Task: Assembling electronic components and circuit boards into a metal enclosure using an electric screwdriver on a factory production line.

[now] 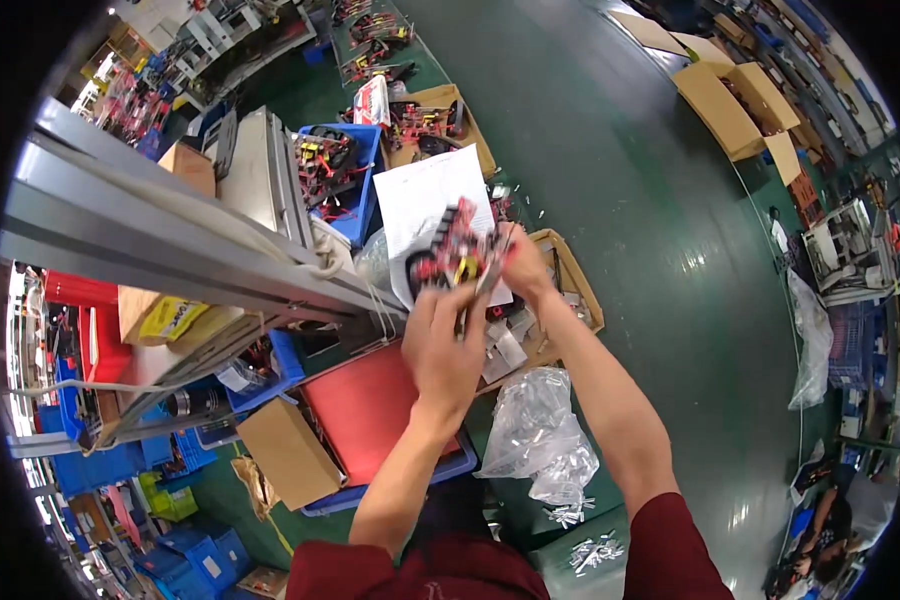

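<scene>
A red, black and yellow mechanical assembly [460, 250] is held up in front of me, blurred by motion. My left hand [445, 345] grips it from below, its fingers closed round the lower part. At the assembly's right side, my right hand [525, 265] is closed on it too. A thin dark piece shows between the hands, too blurred to name. Beneath the assembly lies a white paper sheet [410, 195]. Just to the right and below, a cardboard tray [588, 300] holds flat silvery metal pieces [507, 348], partly hidden by my right forearm.
Similar assemblies fill a blue bin [368, 190] and a cardboard box [475, 125] beyond. Left stands a grey metal post [170, 240]. Nearer are a red sheet [365, 410], a cardboard box [288, 452] and a clear bag [530, 420] with small silvery pieces. Another person [830, 525] is far right.
</scene>
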Motion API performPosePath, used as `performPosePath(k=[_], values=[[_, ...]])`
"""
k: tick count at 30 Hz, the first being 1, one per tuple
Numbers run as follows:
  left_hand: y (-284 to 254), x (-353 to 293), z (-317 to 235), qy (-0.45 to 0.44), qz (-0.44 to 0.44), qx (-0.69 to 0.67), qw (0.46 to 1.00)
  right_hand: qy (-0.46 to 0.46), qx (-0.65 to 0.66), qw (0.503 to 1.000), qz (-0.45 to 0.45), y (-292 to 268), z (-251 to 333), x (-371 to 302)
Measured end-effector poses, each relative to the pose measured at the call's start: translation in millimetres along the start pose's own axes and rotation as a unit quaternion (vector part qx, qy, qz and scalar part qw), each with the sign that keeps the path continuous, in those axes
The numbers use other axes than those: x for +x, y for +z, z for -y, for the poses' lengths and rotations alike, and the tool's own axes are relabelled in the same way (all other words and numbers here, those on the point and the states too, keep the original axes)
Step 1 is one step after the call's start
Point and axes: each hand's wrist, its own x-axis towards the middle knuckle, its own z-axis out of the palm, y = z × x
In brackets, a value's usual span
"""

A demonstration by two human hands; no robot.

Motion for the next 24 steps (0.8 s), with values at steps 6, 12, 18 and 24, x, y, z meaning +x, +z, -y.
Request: performPosePath(k=[6,12,18,24], values=[[74.3,40.0,84.1,-0.074,-0.099,0.127,0.984,-0.017,-0.126,0.990,-0.060,-58.8,46.7,-119.6],[119.7,34.3,152.4,-0.148,-0.032,0.181,0.972,0.135,-0.021,0.981,-0.136,-153.0,4.6,-287.7],[116.7,25.4,113.5,-0.073,-0.036,0.129,0.988,0.221,-0.028,0.948,-0.229,-215.4,-36.7,-426.8],[74.8,-45.3,21.8,-0.047,0.108,-0.031,0.993,0.267,-0.067,0.914,-0.299,-192.0,-9.5,-493.7]])
